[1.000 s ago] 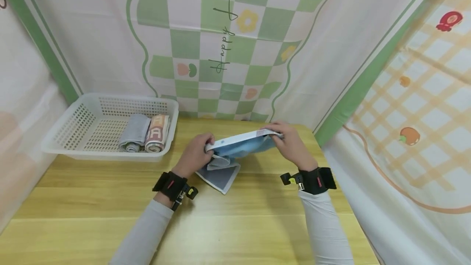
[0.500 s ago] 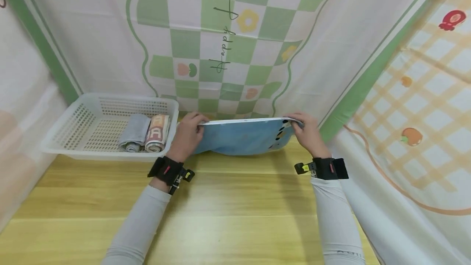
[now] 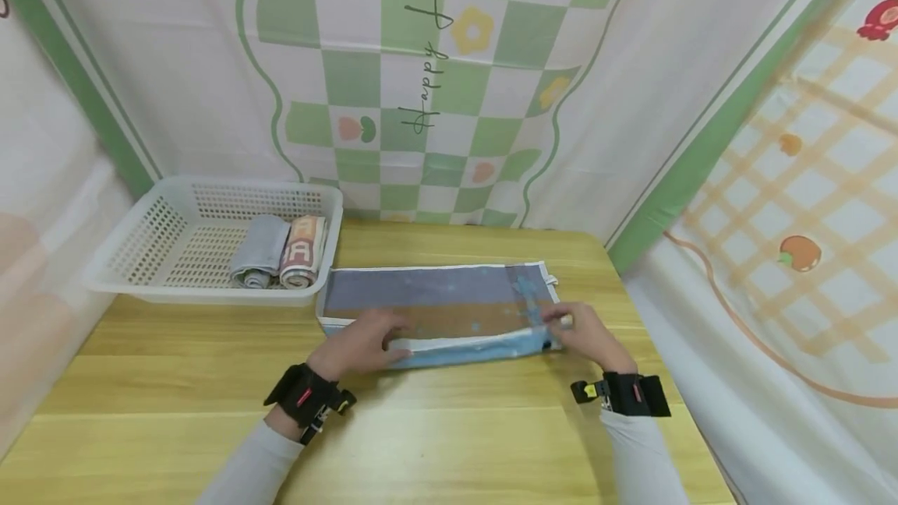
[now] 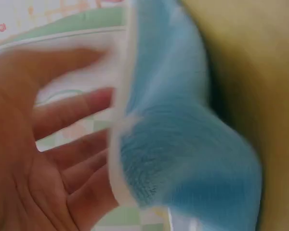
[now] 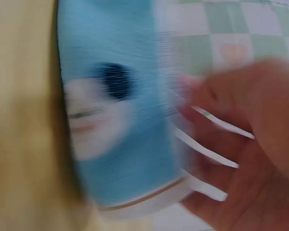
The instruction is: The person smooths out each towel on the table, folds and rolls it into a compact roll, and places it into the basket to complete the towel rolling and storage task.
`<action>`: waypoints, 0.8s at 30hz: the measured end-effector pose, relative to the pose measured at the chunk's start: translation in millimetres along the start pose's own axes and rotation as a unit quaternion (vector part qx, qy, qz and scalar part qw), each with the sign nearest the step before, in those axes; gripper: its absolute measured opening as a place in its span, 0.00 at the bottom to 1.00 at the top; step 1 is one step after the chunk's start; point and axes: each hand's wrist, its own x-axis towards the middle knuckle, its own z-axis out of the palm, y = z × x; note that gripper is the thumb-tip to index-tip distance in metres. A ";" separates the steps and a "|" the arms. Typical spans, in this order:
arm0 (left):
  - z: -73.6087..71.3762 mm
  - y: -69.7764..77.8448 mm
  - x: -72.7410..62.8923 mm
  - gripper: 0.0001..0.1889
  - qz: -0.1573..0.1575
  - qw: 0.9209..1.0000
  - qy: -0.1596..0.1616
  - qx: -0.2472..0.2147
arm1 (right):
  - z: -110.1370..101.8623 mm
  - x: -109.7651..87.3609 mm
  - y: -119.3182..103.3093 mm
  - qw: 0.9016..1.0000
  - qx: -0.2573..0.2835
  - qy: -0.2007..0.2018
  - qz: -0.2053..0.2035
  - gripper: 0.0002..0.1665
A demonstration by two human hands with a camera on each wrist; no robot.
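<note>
A towel (image 3: 435, 294) lies folded in a long strip across the table. Its upper side is grey-purple with a brown band and white edging, and a light blue face shows along the near edge. My left hand (image 3: 361, 343) is at the left part of that near edge. In the left wrist view, the fingers (image 4: 86, 103) reach behind the blue edge while the thumb stands apart from them. At the right end, my right hand (image 3: 589, 336) has its fingertips by the towel's corner. The right wrist view is blurred there; its fingers look spread beside the blue side with a cartoon face.
A white perforated plastic basket (image 3: 210, 296) stands at the table's back left, against the towel's left end. Inside it lie a rolled grey towel (image 3: 261, 248) and a rolled orange-and-white towel (image 3: 303, 249). Patterned curtains (image 3: 435, 84) hang behind the wooden table (image 3: 421, 443).
Both hands first carried the towel's edge away from me and outward, stretching it. Since then they have come back toward me, and the towel now lies on the table with its grey-purple side up.
</note>
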 end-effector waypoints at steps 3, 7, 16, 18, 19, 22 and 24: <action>-1.0 5.4 -9.5 0.24 -0.037 0.999 -0.021 -0.028 | 10.7 -9.5 3.0 0.998 0.004 -0.070 -0.002 0.17; -8.8 13.6 -19.7 0.22 -0.066 0.997 -0.017 -0.029 | 17.4 -14.0 -0.6 0.991 0.010 -0.129 0.013 0.15; -13.4 26.4 -42.4 0.10 -0.157 0.984 0.003 0.085 | 37.7 1.9 -14.5 0.997 -0.064 -0.030 -0.022 0.24; -13.9 26.9 -47.4 0.08 -0.180 0.977 0.005 0.119 | 45.0 5.7 -14.5 0.996 -0.083 -0.027 -0.024 0.30; -14.6 26.8 -49.7 0.07 -0.189 0.973 0.007 0.131 | 47.8 6.9 -14.3 0.995 -0.091 -0.029 -0.021 0.32; -17.4 24.3 -56.7 0.11 -0.212 0.964 0.020 0.162 | 52.8 9.5 -12.8 0.993 -0.110 -0.030 -0.002 0.36; -18.7 21.6 -61.5 0.14 -0.227 0.957 0.033 0.176 | 53.6 10.4 -11.3 0.992 -0.120 -0.027 0.009 0.37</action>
